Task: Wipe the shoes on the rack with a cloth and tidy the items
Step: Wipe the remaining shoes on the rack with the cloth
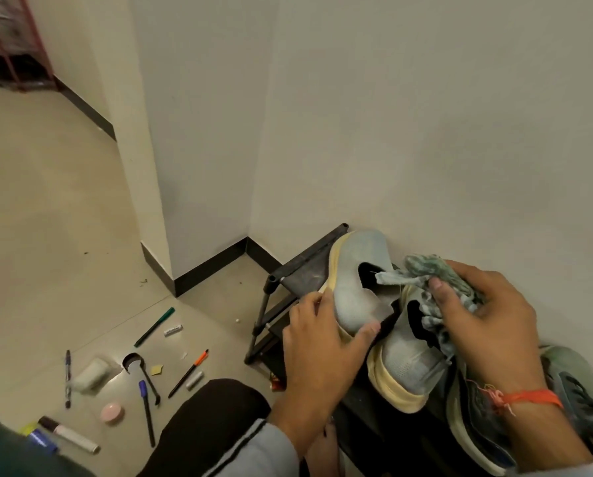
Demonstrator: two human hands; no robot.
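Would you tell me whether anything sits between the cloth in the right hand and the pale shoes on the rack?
Nothing visible does: the right hand grips the cloth directly over the nearer pale shoe, while the left hand holds the farther pale shoe.

Being cut off by the right and bottom edges: dark sneaker (477, 432) and shoe rack (302, 273). Being hidden under the right hand (494, 325): most of the cloth (429, 270). Blurring at top left: red shelving (9, 39).
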